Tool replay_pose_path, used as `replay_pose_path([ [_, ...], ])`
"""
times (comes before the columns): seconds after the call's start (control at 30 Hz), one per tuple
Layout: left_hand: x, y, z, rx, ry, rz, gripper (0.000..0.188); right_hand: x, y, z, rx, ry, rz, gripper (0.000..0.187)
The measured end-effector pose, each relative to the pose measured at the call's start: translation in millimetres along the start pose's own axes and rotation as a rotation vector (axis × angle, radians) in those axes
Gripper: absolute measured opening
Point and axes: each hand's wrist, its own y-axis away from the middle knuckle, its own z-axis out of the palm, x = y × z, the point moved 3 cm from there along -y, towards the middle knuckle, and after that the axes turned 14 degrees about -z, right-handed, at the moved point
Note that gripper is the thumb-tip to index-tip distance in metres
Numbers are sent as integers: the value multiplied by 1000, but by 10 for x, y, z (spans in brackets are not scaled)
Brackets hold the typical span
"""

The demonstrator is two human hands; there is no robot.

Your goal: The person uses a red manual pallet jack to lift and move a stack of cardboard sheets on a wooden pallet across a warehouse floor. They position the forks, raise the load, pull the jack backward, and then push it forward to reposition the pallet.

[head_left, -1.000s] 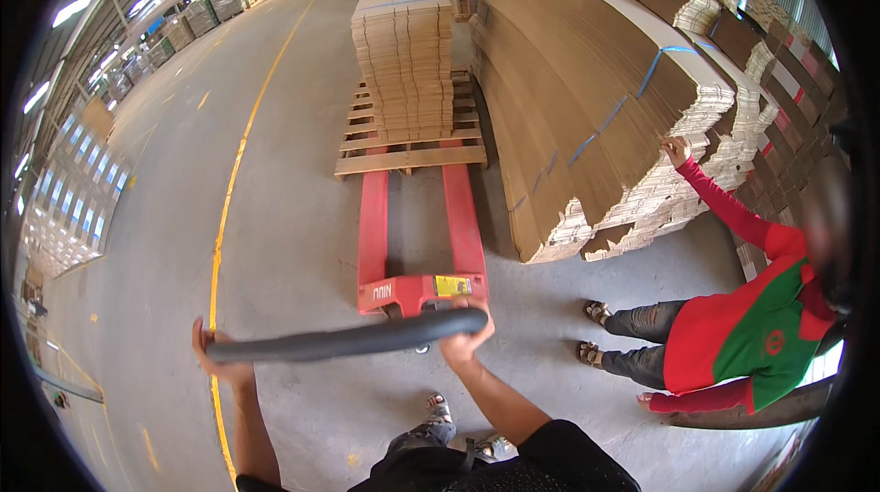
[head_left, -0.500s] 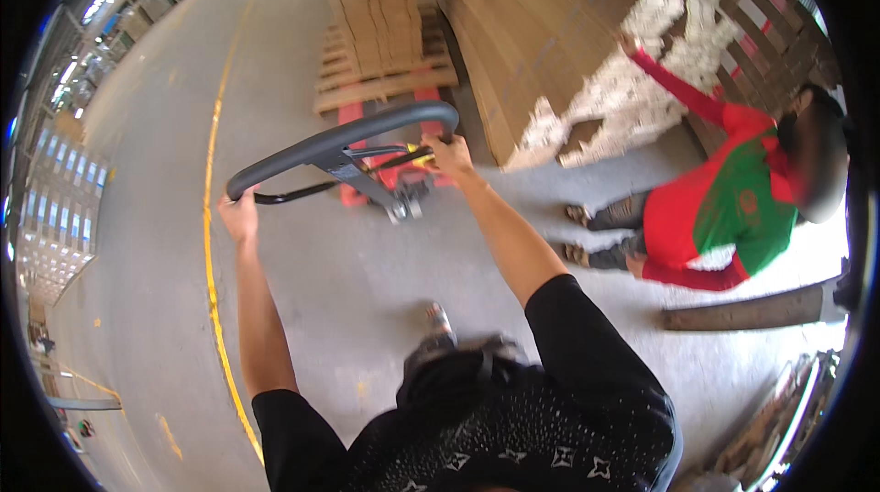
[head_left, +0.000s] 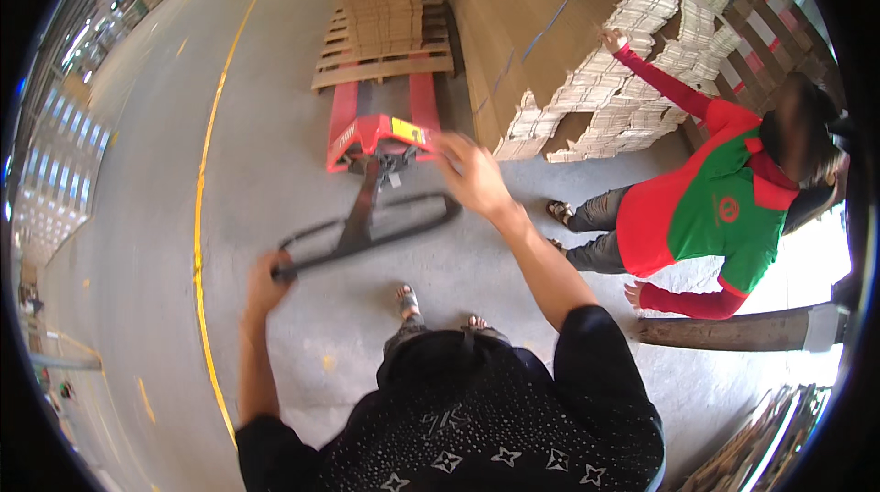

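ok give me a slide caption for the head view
Left grip on the black handle of a red pallet jack, right grip off it, stacked cardboard on a wooden pallet ahead.

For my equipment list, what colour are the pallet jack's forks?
The forks are red; see the head view.

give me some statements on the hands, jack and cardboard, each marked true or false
The left hand is on the left end of the black handle. True.
The right hand grips the handle's middle. False: the right hand is by its right end.
The cardboard stack stands on a wooden pallet. True.
The pallet jack is blue. False: the pallet jack is red.
A co-worker has one hand at the large cardboard pile. True.
The yellow floor line lies right of the jack. False: the yellow floor line lies to its left.
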Motion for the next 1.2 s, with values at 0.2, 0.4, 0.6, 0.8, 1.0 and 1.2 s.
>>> replay_pose_path([
  [0.2, 1036, 226, 492, 202, -196, 159, 39, -256, -29, 4, -297, 490, 30, 16],
  [0.4, 1162, 1638, 1512, -356, -279, -272, 76, -254, 1963, -252, -1, 348, -223, 25],
  [0.6, 2720, 1965, 73, -522, 502, 504, 63, -105, 2124, -186, -41, 380, -315, 18],
  [0.8, 3947, 2227, -683, -746, 798, 1049, 56, -134, 625, -120, 69, 362, -373, 17],
  [1.0, 3978, 2341, -553, -789, 882, 1030, 50, -344, 544, 78, -47, 335, -183, 22],
  [1.2, 3880, 2633, -657, -735, 904, 1031, 46, -470, 2451, -51, -249, 174, -19, 11],
])
